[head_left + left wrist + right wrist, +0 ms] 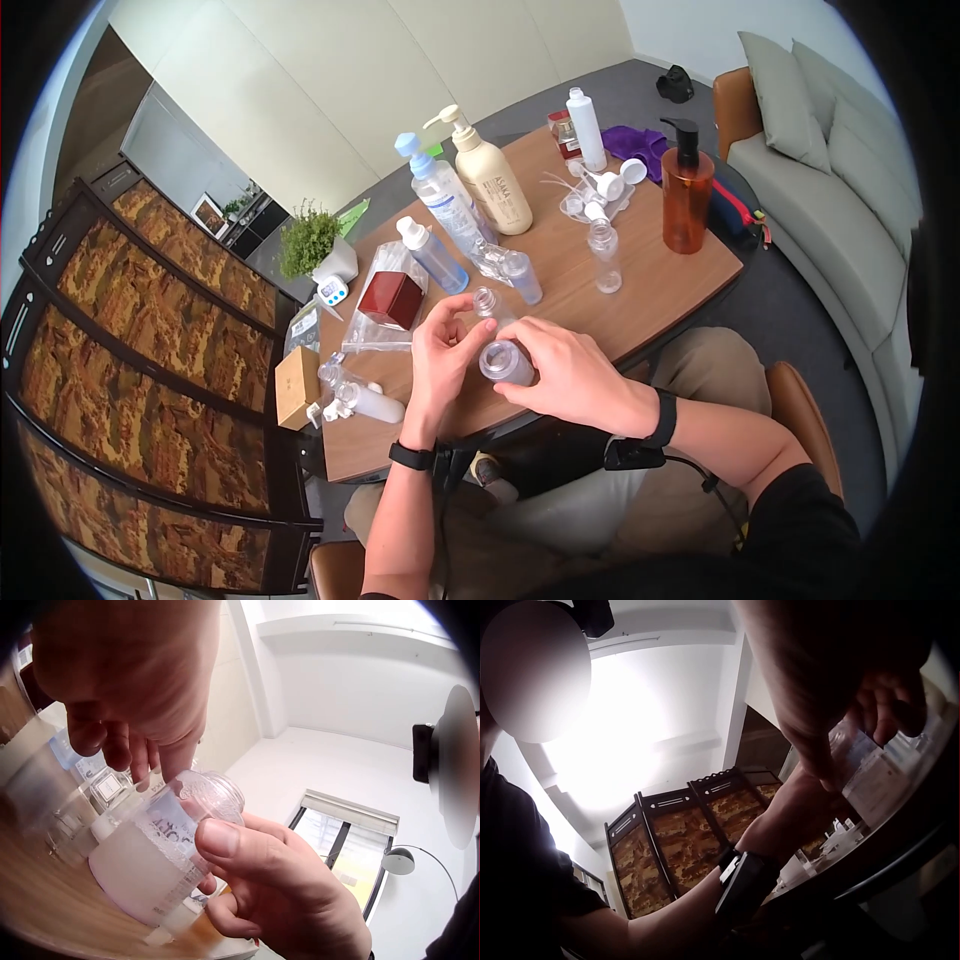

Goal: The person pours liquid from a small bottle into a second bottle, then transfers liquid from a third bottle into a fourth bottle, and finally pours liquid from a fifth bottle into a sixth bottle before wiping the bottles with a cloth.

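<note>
My right hand (570, 375) grips a clear, uncapped bottle (505, 364) near the table's front edge. In the left wrist view, its thumb presses the shoulder of this bottle (142, 862), which looks cloudy in its lower part and bears blue lettering. My left hand (445, 350) hovers just left of the mouth, fingers loosely bent and nothing between them. One left digit comes close to the bottle neck in the left wrist view. Just behind stands another clear open-necked bottle (487, 301), partly hidden by the hands. The right wrist view shows the gripped bottle (877, 786) in shadow.
Behind the hands stand a blue bottle (436, 258), a cream pump bottle (495, 185) and a dark red box (391, 300). An amber pump bottle (688, 205) and small clear bottle (605, 260) are rightward. At left lie a whitish bottle (372, 402) and cardboard box (297, 388).
</note>
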A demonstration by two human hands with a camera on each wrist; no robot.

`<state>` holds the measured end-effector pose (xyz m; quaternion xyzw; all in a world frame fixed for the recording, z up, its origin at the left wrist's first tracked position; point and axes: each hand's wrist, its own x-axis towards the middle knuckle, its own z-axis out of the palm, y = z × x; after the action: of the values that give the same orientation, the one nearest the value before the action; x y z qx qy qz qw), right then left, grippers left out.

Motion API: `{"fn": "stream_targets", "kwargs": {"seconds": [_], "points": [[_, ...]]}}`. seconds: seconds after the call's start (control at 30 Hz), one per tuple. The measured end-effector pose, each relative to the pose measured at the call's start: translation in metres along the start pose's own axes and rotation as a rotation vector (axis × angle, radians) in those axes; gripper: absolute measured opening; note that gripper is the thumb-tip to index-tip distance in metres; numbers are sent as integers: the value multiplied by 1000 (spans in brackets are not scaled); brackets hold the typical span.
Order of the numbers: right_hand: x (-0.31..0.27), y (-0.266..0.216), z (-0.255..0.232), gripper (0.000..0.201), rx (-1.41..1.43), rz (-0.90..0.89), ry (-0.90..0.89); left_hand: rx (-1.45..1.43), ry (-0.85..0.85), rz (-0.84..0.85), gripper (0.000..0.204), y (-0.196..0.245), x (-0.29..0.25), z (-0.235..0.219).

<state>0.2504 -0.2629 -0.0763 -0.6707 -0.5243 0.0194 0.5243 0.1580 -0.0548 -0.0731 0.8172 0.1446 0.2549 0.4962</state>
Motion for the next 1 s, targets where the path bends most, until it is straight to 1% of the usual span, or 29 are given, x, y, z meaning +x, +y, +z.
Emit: {"fn": "stream_targets", "kwargs": {"seconds": [0.07, 0.1, 0.17, 0.2, 0.27, 0.3, 0.4, 0.43, 0.5, 0.57, 0.63, 0.7, 0.77, 0.83, 0.9, 0.93, 0.97, 1.0], "points": [[2, -7, -6, 47, 39, 85, -70, 24, 29, -14, 42, -1, -2, -4], [2, -10, -8, 47, 37, 81, -81, 48, 67, 14, 40, 1, -5, -7], [4, -15, -13, 46, 41, 140, -78, 67, 114, 39, 37, 2, -11, -13], [5, -17, -14, 46, 38, 137, -87, 46, 131, 47, 36, 2, -17, -18], [7, -18, -18, 45, 3, 82, -18, 33, 149, 38, 36, 5, -29, -24], [9, -20, -21, 45, -4, 82, -40, 20, 165, 27, 36, 6, -34, -26], [14, -18, -21, 48, -41, -39, 113, -9, 118, -16, 39, 4, -49, -30], [16, -17, -21, 48, -50, -47, 87, -27, 139, -22, 39, 5, -52, -31], [20, -18, -23, 50, -70, 66, 99, -7, 78, -39, 39, 8, -57, -33], [25, -13, -22, 50, -88, 32, 78, -7, 92, -33, 40, 8, -59, -36], [31, -12, -21, 52, -144, -160, 115, 6, 86, -33, 41, 7, -60, -38], [38, -19, -22, 52, -165, -160, 75, 14, 99, -1, 42, 5, -60, -42], [48, -30, -23, 52, -149, -109, 79, 19, 125, 22, 43, 4, -64, -44], [62, -40, -23, 51, -183, -142, 64, -10, 118, 38, 44, 6, -65, -48], [77, -48, -23, 49, -126, -68, 19, 13, 139, 52, 44, 5, -67, -51], [85, -48, -23, 46, -210, -103, 11, 35, 144, 45, 44, 4, -69, -52], [90, -52, -20, 46, -221, -114, 0, 57, 149, 39, 45, 4, -70, -52], [95, -56, -15, 46, -150, -29, 5, 45, 163, 43, 45, 2, -70, -51]]}}
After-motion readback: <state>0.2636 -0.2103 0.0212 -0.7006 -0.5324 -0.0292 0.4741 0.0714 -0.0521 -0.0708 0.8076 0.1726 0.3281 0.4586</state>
